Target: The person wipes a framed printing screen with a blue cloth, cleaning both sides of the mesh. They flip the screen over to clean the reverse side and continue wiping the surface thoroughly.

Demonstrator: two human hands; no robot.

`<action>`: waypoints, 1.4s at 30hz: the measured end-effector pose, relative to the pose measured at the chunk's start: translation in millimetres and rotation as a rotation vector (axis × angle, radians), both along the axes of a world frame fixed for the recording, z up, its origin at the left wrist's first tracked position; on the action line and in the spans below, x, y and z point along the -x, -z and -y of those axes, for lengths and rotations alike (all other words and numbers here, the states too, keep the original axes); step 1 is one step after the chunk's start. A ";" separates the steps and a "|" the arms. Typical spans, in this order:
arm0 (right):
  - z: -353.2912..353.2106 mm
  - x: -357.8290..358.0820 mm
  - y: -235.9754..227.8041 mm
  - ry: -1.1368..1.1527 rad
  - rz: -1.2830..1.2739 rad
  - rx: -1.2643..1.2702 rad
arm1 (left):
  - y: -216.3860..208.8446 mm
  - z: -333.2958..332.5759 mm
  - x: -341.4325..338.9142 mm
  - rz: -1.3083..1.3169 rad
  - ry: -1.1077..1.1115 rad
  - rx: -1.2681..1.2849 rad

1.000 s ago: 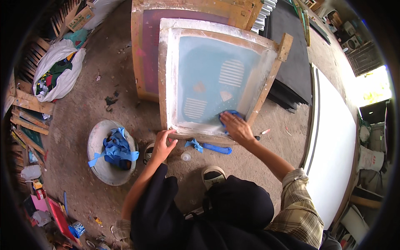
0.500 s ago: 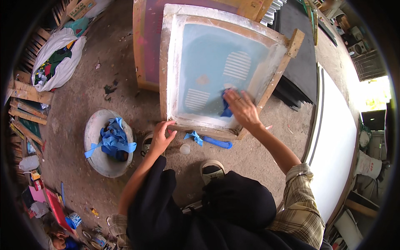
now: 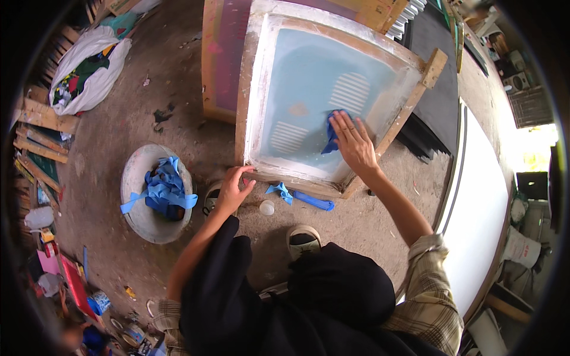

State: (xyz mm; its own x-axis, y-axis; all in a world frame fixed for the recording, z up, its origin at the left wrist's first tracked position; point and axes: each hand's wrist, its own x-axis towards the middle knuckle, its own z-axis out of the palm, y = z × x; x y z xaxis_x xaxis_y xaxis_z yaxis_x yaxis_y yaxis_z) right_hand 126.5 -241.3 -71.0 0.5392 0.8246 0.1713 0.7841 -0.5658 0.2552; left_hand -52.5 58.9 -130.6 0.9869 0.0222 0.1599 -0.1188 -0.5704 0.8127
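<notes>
A wooden-framed printing screen [image 3: 244, 107] leans upright in front of me, with pale blue mesh and lighter striped patches. My right hand [image 3: 356, 145] lies fairly flat over a crumpled blue cloth [image 3: 330, 140], pressing it on the lower right part of the mesh. Part of the cloth is hidden under the fingers. At the frame's lower left corner, my left hand [image 3: 230, 193] grips the edge with its fingertips. Below the frame, a light blue strip scrap [image 3: 281, 193] and a darker blue flat piece [image 3: 313, 200] lie on the floor, beside a small translucent cup [image 3: 267, 207].
A whitish bucket [image 3: 132, 204] holding blue strips stands left of my left arm. Another framed screen [image 3: 214, 71] is behind the first. Black sheets [image 3: 436, 107] and a large white panel [image 3: 478, 196] are at the right. A white sack [image 3: 107, 89] of coloured fabric lies far left.
My right hand and the cloth have slid slightly up the mesh, covering a small pale patch. My left hand stays at the frame's corner. The whole view has shifted a little.
</notes>
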 end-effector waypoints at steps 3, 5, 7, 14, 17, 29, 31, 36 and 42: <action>-9.6 19.4 1.6 0.009 0.007 0.030 | 0.1 -5.8 0.7 0.014 -0.006 -0.024; 3.4 4.3 1.0 -0.192 0.049 0.034 | 0.6 -1.5 1.3 0.031 0.009 -0.006; 4.9 -9.4 2.5 -0.197 0.081 -0.103 | -0.5 -2.8 -0.1 0.036 0.021 0.005; -3.5 -9.6 2.4 -0.245 0.019 -0.058 | -0.7 -4.1 2.4 0.011 0.017 0.018; -10.0 12.6 11.1 -0.140 -0.069 -0.040 | 5.2 -7.1 4.2 0.048 -0.013 0.022; -13.0 -2.3 -14.8 -0.048 -0.119 -0.212 | 5.8 -13.6 7.5 0.022 -0.024 0.045; -9.4 15.5 15.0 -0.022 0.079 0.070 | 5.3 -3.7 2.6 0.042 -0.018 0.055; -4.9 20.5 30.1 -0.271 -0.124 -0.040 | 6.9 -9.1 4.8 0.035 -0.005 0.009; -11.8 53.3 66.7 -0.185 -0.184 -0.105 | 12.6 -7.9 4.8 0.013 -0.008 0.010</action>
State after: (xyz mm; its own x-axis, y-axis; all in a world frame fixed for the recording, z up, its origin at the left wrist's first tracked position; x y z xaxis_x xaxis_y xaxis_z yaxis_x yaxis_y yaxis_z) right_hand 73.1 -229.5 -137.7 0.4109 0.8949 0.1741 0.9043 -0.4243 0.0465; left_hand -57.3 66.7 -143.2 0.9845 0.0317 0.1726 -0.1250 -0.5635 0.8166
